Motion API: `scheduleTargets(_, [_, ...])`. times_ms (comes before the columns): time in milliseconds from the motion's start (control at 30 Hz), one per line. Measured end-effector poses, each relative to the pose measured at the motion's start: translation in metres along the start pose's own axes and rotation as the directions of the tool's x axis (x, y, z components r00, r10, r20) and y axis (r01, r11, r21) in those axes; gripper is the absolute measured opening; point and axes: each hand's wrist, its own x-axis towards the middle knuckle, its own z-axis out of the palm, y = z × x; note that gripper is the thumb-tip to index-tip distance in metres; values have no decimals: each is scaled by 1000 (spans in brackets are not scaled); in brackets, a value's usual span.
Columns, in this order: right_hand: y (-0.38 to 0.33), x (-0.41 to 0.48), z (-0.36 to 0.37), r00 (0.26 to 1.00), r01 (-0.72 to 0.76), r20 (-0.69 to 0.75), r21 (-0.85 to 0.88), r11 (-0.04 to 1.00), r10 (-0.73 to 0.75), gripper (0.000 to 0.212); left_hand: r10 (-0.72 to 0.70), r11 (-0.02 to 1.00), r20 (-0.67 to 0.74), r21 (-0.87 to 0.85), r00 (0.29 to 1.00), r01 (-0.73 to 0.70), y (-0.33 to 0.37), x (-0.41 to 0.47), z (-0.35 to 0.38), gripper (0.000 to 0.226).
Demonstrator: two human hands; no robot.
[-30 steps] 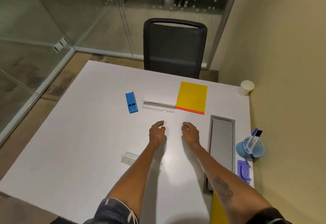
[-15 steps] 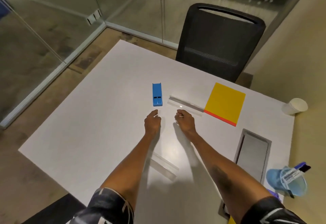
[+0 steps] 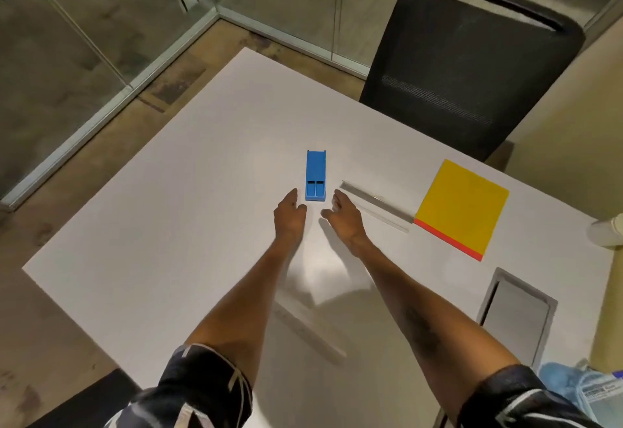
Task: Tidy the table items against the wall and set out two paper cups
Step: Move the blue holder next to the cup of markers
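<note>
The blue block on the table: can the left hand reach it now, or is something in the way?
Probably yes. The left hand is open, its fingertips just short of the blue block, with only bare table between. The right hand, on the other side, does not block it.

Two clear strips (image 3: 374, 210) (image 3: 310, 333), one paper cup (image 3: 606, 232)

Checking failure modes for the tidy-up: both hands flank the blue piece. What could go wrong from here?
1. The right hand sits beside the end of the clear strip; closing on the blue piece may nudge it askew.
2. A second clear strip lies below the forearms, hard to see; pulling back could sweep it off the table.
</note>
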Motion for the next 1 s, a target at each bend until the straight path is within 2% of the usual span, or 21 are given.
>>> scheduleTargets(67, [-3,6,4,999,-1,32,-3,1000,1,73,2,1000,1,-4,1000,-2,0,10,2,56])
scheduleTargets(200, [-2,20,8,997,24,67,-13,1000,-23,75,16,1000,19,11,1000,-17,2,24,7,56])
scheduleTargets(367, [-4,38,12,993,97,73,-8,995,-96,65,19,1000,24,-13,1000,-19,4,34,12,53])
scheduleTargets(533, [-5,44,19,990,129,63,21,991,-130,54,45,996,61,-82,997,-40,0,40,16,21])
scheduleTargets(767, [3,31,19,994,112,-14,67,992,-111,41,17,992,29,-123,999,-13,-5,29,16,28])
scheduleTargets(933, [11,11,14,995,63,-68,-54,997,-67,41,-54,989,4,-138,999,54,-9,9,10,30])
scheduleTargets(1000, [15,3,12,995,56,-75,-110,992,-64,26,-96,983,32,-154,995,100,-10,-1,9,29])
